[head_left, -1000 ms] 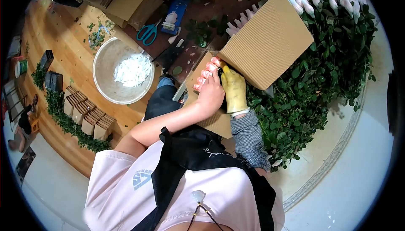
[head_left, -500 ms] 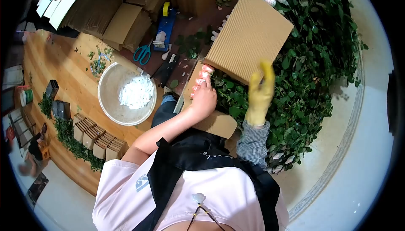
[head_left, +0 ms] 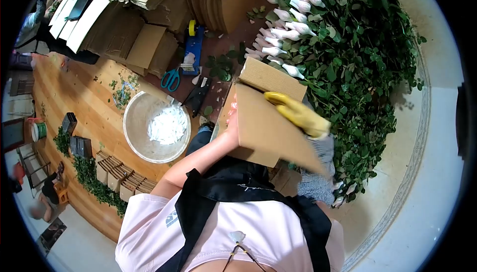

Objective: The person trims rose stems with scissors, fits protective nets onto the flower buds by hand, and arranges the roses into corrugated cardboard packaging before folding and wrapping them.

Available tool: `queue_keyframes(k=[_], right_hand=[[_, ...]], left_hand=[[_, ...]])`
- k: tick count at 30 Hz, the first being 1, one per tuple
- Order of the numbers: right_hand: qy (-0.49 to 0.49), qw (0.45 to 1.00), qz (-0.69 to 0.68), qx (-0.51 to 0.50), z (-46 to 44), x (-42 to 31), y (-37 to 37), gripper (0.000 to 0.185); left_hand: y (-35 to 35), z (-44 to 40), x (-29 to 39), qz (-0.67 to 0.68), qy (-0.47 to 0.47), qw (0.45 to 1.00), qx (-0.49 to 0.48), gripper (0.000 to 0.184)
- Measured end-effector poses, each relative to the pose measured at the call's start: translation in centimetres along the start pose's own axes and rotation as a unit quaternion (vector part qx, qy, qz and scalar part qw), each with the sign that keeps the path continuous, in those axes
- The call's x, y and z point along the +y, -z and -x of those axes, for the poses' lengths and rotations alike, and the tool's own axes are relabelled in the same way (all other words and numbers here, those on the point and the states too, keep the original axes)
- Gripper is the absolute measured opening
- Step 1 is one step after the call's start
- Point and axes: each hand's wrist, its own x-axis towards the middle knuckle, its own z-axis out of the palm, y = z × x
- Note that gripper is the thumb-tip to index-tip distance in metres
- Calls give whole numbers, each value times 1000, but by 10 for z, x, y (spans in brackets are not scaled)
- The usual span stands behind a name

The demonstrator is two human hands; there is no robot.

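My bare left hand (head_left: 231,127) reaches in behind a raised cardboard sheet (head_left: 271,128), which hides its fingers. Beside it, a few orange-pink wrapped flower heads (head_left: 232,107) show at the sheet's left edge, on cardboard. My right hand, in a yellow glove (head_left: 300,115), lies against the upper right part of the sheet with its fingers stretched out. Ribbed cardboard (head_left: 278,80) stands just beyond the sheet. Further off to the right spreads a heap of leafy stems (head_left: 357,88) with white-netted flower buds (head_left: 288,33).
A tub of white pieces (head_left: 131,143) stands to the left. On the dark table lie teal scissors (head_left: 171,79), a black tool (head_left: 198,95) and a blue tape dispenser (head_left: 193,51). Cardboard stacks (head_left: 146,48) sit at the back. A seated person (head_left: 48,192) is at far left.
The ribbed cardboard has dropped lower, and a plain sheet now covers my left fingers and most of the wrapped heads. My gloved hand has turned leftward onto the sheet. The view has shifted slightly.
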Motion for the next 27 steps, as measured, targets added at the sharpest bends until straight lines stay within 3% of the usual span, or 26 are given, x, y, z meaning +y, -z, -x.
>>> queue_keyframes(k=[1, 2, 3, 4, 5, 6, 7, 9, 12, 13, 15, 16, 18, 22, 24, 25, 26, 27], right_hand=[[-17, 998, 63, 7, -17, 6, -9, 48], [-34, 992, 122, 12, -30, 12, -17, 47], [-66, 987, 148, -15, -44, 16, -22, 46], [-75, 989, 124, 5, -46, 21, -28, 49], [-42, 973, 228, -3, -44, 22, -29, 56], [-10, 945, 327, -7, -42, 24, -34, 62], [-41, 901, 432, -17, -43, 32, -50, 71], [-143, 802, 580, -22, -43, 31, -91, 91], [-177, 789, 588, 4, -48, 45, -102, 93], [-176, 789, 588, 3, -48, 47, -104, 93], [-158, 800, 579, 23, -46, 52, -101, 92], [-163, 798, 580, 27, -44, 50, -100, 92], [-157, 804, 573, 24, -45, 45, -100, 90], [-139, 814, 561, 46, -43, 41, -100, 88], [-139, 815, 559, 60, -41, 39, -99, 89], [-129, 817, 559, 58, -40, 37, -98, 90], [-120, 819, 559, 56, -39, 37, -98, 91], [-129, 822, 552, 62, -39, 41, -98, 91]], left_hand=[[-1, 2, -5, -13, -21, 999, 29, 28], [2, 5, -9, 210, 39, 977, 23, 29], [6, 8, -15, 419, 99, 902, 20, 30], [18, 6, -34, 412, 61, 909, -28, 33], [30, 4, -52, 405, 23, 911, -75, 37], [45, 12, -75, 283, 19, 932, -226, 41], [113, 4, -84, 194, 115, 920, -320, 39], [167, 6, -132, 131, 188, 950, -211, 33], [200, -17, -197, -3, 367, 928, 65, 46], [191, -18, -215, -3, 367, 928, 65, 46], [155, -23, -245, -170, 237, 919, 265, 55], [142, -25, -243, -169, 280, 928, 177, 60], [133, -27, -238, -265, 276, 909, 168, 49], [149, -28, -220, -234, 330, 910, 91, 42], [153, -28, -218, -235, 317, 909, 134, 35], [158, -25, -216, -173, 306, 910, 218, 27], [168, -19, -216, -234, 251, 900, 270, 20], [186, -16, -198, -171, 238, 907, 303, 19]])
